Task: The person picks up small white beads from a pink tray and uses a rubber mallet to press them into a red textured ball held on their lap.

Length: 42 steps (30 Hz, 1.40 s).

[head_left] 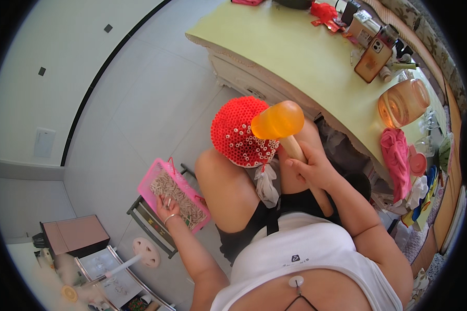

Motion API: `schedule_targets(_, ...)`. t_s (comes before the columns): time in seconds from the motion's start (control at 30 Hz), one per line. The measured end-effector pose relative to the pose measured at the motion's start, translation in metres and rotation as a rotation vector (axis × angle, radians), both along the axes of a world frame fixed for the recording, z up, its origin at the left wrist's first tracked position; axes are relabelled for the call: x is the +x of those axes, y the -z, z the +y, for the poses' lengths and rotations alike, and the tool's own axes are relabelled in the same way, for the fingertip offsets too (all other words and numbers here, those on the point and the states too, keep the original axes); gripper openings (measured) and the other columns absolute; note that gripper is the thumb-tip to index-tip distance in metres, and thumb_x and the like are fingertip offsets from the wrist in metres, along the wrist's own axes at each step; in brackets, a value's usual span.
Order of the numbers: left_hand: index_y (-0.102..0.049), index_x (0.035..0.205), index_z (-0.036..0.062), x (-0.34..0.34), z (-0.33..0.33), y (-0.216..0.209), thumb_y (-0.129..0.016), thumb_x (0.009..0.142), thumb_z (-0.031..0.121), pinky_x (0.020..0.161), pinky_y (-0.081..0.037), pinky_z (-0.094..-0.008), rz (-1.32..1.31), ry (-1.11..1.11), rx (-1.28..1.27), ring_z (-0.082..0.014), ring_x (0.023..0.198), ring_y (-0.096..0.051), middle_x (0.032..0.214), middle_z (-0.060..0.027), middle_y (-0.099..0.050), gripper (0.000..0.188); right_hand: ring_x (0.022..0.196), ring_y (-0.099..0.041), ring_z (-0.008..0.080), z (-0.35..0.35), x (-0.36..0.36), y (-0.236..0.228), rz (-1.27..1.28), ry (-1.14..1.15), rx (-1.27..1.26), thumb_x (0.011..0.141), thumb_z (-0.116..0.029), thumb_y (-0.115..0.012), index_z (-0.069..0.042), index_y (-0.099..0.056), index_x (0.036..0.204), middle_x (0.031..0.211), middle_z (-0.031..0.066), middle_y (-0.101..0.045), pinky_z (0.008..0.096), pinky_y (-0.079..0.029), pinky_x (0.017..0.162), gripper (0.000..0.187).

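My right hand (314, 165) is wrapped round the wooden handle of a mallet (279, 120) with an orange, translucent head. The mallet's head is in front of the right side of a round red honeycomb bundle (232, 122) of small tubes, resting at my knees. Pale, hollow-ended pegs stand in many of its holes, mostly on the near and right side. Down at the left, my left hand (168, 209) is over a pink plastic basket (147, 182) of loose pale pegs (172, 189). Its fingers are closed on some of the small pegs.
The basket sits on a dark folding stool (149, 228). A tied whitish plastic bag (266, 186) hangs below the red bundle. To the right, a yellow-topped table (275, 46) carries a phone (373, 61), a jar of amber liquid (403, 103) and a pink cloth (395, 160).
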<state>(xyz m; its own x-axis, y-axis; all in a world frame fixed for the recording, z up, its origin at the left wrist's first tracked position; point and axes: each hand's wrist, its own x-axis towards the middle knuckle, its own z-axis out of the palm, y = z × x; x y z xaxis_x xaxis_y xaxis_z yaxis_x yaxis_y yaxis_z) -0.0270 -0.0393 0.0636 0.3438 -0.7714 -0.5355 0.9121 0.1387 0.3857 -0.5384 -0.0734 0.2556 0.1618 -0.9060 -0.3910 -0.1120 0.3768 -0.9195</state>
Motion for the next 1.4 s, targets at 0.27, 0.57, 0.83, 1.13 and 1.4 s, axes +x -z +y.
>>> schedule_targets(0.27,-0.071,0.096,0.0004,-0.209,-0.088,-0.175,-0.071,0.087,0.004,0.048,-0.034,-0.0164,-0.951,0.594,0.012,-0.0036,0.059,-0.052,0.077,-0.0013,-0.065,0.01,0.054,-0.049,0.0064,-0.002,-0.005,-0.005,0.02,-0.029,0.022,0.095,-0.024,-0.067,-0.005,-0.056,0.121,0.067,-0.0015,-0.052,0.0242,-0.04,0.049,0.034)
schedule_targets(0.57,-0.073,0.093,-0.0006,-0.273,-0.123,-0.155,-0.073,0.082,0.004,0.068,-0.052,-0.0304,-1.594,0.681,-0.329,-0.0197,0.073,-0.068,0.085,-0.0131,-0.073,0.012,0.062,-0.049,0.0081,-0.006,-0.011,-0.007,0.042,-0.04,0.007,0.094,-0.024,-0.069,-0.003,-0.058,0.113,0.071,-0.0001,-0.052,0.0254,-0.041,0.055,0.03)
schedule_targets(0.83,-0.071,0.089,0.001,-0.282,-0.122,-0.173,-0.071,0.079,0.0,0.063,-0.051,-0.035,-2.11,0.624,-0.47,-0.0267,0.068,-0.065,0.076,-0.0131,-0.068,0.009,0.063,-0.05,0.0095,-0.005,-0.009,-0.005,0.033,-0.046,-0.012,0.094,-0.023,-0.068,-0.002,-0.057,0.11,0.072,0.0017,-0.053,0.0267,-0.042,0.056,0.028)
schedule_targets(1.13,-0.064,0.079,0.0032,-0.279,-0.124,-0.164,-0.066,0.078,-0.001,0.06,-0.05,-0.0425,-2.333,0.545,-0.583,-0.0333,0.068,-0.062,0.071,-0.0141,-0.061,0.004,0.067,-0.052,0.0146,-0.006,0.002,-0.014,0.22,-0.07,-0.177,0.092,-0.028,-0.071,-0.002,-0.058,0.107,0.073,0.0059,-0.055,0.0299,-0.044,0.061,0.032)
schedule_targets(1.4,-0.062,0.076,0.0048,-0.292,-0.129,-0.18,-0.059,0.076,0.002,0.064,-0.052,-0.0439,-2.519,0.718,-0.685,-0.0332,0.072,-0.063,0.07,-0.0133,-0.059,0.004,0.052,-0.046,0.0069,-0.001,0.005,-0.013,0.132,0.023,-0.063,0.094,-0.027,-0.07,-0.003,-0.059,0.106,0.064,-0.0014,-0.05,0.025,-0.037,0.047,0.029)
